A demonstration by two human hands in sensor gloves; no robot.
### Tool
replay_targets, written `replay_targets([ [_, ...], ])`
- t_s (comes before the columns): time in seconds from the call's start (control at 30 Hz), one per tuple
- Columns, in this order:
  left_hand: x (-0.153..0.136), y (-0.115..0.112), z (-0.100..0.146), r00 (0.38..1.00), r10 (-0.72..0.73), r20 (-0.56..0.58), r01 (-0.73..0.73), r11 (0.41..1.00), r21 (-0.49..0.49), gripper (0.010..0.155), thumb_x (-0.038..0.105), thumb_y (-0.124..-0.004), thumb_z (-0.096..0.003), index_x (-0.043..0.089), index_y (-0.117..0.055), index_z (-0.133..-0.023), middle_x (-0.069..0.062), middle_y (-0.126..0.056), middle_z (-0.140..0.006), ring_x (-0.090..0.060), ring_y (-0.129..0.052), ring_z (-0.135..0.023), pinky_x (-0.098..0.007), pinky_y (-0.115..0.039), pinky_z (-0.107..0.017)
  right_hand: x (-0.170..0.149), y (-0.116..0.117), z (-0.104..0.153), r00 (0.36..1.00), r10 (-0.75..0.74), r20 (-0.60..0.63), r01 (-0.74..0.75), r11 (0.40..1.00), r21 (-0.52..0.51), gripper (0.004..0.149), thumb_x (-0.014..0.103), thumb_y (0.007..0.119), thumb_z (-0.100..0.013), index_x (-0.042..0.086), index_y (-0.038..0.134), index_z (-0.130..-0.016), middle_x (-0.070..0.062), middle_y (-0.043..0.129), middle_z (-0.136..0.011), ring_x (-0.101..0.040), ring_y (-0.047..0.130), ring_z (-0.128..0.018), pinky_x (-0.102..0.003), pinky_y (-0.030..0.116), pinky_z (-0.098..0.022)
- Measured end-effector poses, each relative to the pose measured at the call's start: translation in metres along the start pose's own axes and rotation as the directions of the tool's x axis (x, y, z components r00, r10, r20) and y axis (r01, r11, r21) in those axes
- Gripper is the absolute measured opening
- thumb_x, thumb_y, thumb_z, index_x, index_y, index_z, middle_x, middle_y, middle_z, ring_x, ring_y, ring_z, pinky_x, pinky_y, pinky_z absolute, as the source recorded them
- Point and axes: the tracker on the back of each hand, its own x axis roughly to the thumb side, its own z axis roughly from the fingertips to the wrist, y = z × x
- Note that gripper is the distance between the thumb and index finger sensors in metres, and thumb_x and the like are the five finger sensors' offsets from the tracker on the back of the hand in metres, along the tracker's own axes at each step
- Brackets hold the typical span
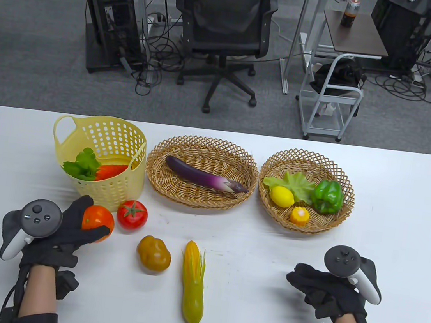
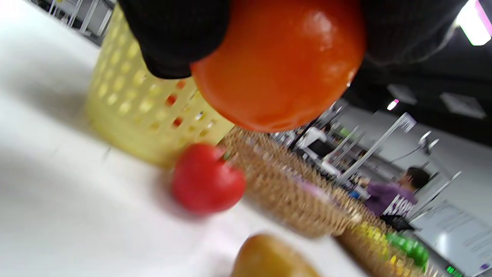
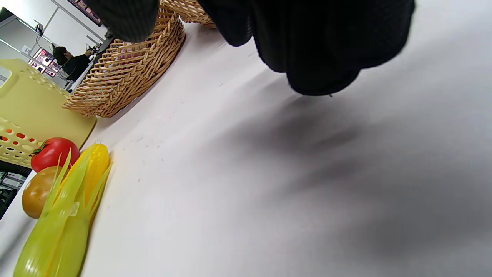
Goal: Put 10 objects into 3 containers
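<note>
My left hand (image 1: 74, 226) grips an orange persimmon (image 1: 96, 220) just above the table, in front of the yellow plastic basket (image 1: 117, 192); it fills the left wrist view (image 2: 280, 65). A red tomato (image 1: 132, 215), a brown potato (image 1: 153, 255) and a corn cob (image 1: 192, 282) lie on the white table. The yellow basket holds a carrot (image 1: 110, 170) with green leaves. The middle wicker basket (image 1: 160, 162) holds an eggplant (image 1: 206, 176). The right wicker basket (image 1: 344, 212) holds a lemon, lettuce, a green pepper and a small yellow piece. My right hand (image 1: 314, 287) rests empty on the table, fingers curled.
The table's far edge runs behind the three containers. Beyond it stand an office chair (image 1: 224, 25), a computer tower (image 1: 111, 19) and a metal cart (image 1: 329, 101). Bare table (image 1: 259, 253) lies between the corn and my right hand.
</note>
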Motion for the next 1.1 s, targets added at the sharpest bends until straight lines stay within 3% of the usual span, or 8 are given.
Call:
replay_targets([
  [0.17, 0.025, 0.015, -0.020, 0.996, 0.068, 0.048, -0.075, 0.983, 0.165, 0.099, 0.071, -0.075, -0.0471, 0.011, -0.038, -0.117, -0.024, -0.062, -0.112, -0.041, -0.084, -0.093, -0.024, -0.085, -0.039, -0.001, 0.000, 0.000, 1.000, -0.004, -0.001, 0.004, 1.000, -0.002, 0.073, 0.052, 0.063, -0.061, 0.001, 0.049, -0.112, -0.035, 0.067, -0.102, -0.049, 0.084, -0.071, -0.053, 0.075, -0.052],
  [0.5, 0.027, 0.014, -0.060, 0.980, 0.075, -0.182, -0.013, 0.947, 0.320, 0.099, 0.072, -0.069, -0.0521, 0.010, -0.030, -0.117, -0.024, -0.056, -0.113, -0.041, -0.082, -0.094, -0.018, -0.086, -0.038, -0.001, 0.000, -0.001, 1.000, 0.002, -0.008, -0.002, 1.000, 0.002, 0.074, 0.052, 0.063, -0.061, 0.001, 0.049, -0.112, -0.036, 0.067, -0.102, -0.049, 0.084, -0.071, -0.054, 0.075, -0.052],
  [0.8, 0.021, 0.016, -0.066, 0.958, 0.103, -0.269, -0.017, 0.952, 0.305, 0.097, 0.068, -0.067, -0.0572, 0.007, -0.022, -0.118, -0.029, -0.035, -0.117, -0.046, -0.073, -0.099, -0.024, -0.088, -0.042, -0.002, 0.002, -0.002, 1.000, -0.007, -0.009, 0.007, 1.000, 0.025, 0.073, 0.052, 0.061, -0.062, 0.001, 0.049, -0.113, -0.036, 0.067, -0.103, -0.049, 0.084, -0.071, -0.054, 0.075, -0.052],
  [1.1, 0.023, 0.018, -0.059, 0.971, 0.097, -0.217, -0.022, 0.946, 0.324, 0.096, 0.067, -0.068, -0.0566, 0.007, -0.024, -0.118, -0.028, -0.038, -0.117, -0.046, -0.073, -0.099, -0.027, -0.088, -0.042, -0.001, 0.002, -0.002, 1.000, -0.005, -0.017, 0.005, 1.000, 0.022, 0.073, 0.052, 0.060, -0.062, 0.001, 0.048, -0.113, -0.036, 0.066, -0.103, -0.049, 0.084, -0.071, -0.054, 0.075, -0.052],
])
